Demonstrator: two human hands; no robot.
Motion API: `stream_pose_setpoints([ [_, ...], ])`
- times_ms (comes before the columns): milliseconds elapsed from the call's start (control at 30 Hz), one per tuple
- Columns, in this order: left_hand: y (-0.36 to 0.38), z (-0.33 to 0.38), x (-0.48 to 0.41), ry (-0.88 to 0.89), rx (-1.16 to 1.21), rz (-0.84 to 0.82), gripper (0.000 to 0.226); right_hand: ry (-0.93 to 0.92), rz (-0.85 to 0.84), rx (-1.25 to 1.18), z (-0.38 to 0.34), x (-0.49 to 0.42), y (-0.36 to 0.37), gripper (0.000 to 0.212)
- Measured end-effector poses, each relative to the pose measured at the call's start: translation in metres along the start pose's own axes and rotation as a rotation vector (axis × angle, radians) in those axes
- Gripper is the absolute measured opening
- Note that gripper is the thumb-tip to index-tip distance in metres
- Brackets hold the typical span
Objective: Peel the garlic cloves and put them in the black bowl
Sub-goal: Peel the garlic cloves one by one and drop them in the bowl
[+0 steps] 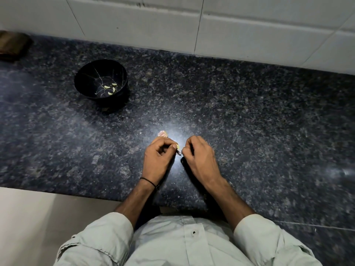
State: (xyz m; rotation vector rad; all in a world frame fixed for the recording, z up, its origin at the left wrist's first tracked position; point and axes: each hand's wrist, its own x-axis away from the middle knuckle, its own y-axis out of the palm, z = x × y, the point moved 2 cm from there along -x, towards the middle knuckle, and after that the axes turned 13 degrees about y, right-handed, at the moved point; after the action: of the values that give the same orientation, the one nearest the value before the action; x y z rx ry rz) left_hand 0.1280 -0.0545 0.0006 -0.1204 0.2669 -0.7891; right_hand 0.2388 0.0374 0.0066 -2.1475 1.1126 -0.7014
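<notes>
My left hand (158, 156) pinches a small pale garlic clove (177, 146) between thumb and fingers, just above the dark granite counter. My right hand (197, 152) is curled close beside it, its fingertips pinching a bit of dark skin (180, 154) hanging from the clove. A pinkish garlic piece (162, 133) lies on the counter just beyond my left hand. The black bowl (82, 81) stands at the far left and holds several peeled cloves (109, 88).
The speckled granite counter (249, 121) runs up to a white tiled wall (230, 25). A brown object (13, 46) sits at the far left corner. The counter's front edge (67, 194) runs just in front of my body, with pale floor below on the left.
</notes>
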Motion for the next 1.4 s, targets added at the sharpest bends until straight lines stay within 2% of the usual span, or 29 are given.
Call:
stream_pose_setpoints([
  [167,-0.002,-0.004,-0.001,-0.028,0.045,0.02,0.01,-0.045,-0.011,0.023,0.003,-0.002,0.002,0.013],
  [267,-0.002,-0.004,-0.001,-0.039,0.062,0.031,0.011,-0.034,-0.031,-0.04,0.008,-0.003,0.0,0.006],
  [400,0.0,-0.006,0.0,-0.081,0.115,0.042,0.012,-0.045,-0.009,-0.151,0.006,0.002,-0.004,0.013],
  [567,0.0,-0.01,0.002,-0.065,0.098,0.005,0.011,-0.077,-0.1,-0.195,-0.002,0.004,-0.004,0.018],
  [667,0.001,-0.014,0.002,-0.024,0.059,-0.042,0.015,-0.105,-0.08,-0.246,-0.003,0.004,-0.003,0.01],
  [933,0.0,-0.012,0.003,0.039,-0.013,-0.094,0.021,0.067,-0.086,-0.38,0.001,0.001,-0.001,0.017],
  [1067,0.0,-0.005,0.001,0.105,-0.041,-0.117,0.01,0.112,-0.101,-0.413,0.002,-0.001,-0.001,0.013],
  [1267,0.0,-0.005,0.003,0.016,0.078,-0.013,0.007,0.153,-0.105,-0.551,0.004,-0.002,-0.001,0.009],
  [1333,-0.002,-0.004,0.004,-0.002,0.078,0.042,0.012,0.113,-0.053,-0.503,0.007,-0.005,-0.003,0.008],
  [1400,-0.008,-0.003,0.005,0.042,-0.027,0.075,0.013,0.016,0.003,-0.38,0.007,-0.006,-0.006,0.014],
])
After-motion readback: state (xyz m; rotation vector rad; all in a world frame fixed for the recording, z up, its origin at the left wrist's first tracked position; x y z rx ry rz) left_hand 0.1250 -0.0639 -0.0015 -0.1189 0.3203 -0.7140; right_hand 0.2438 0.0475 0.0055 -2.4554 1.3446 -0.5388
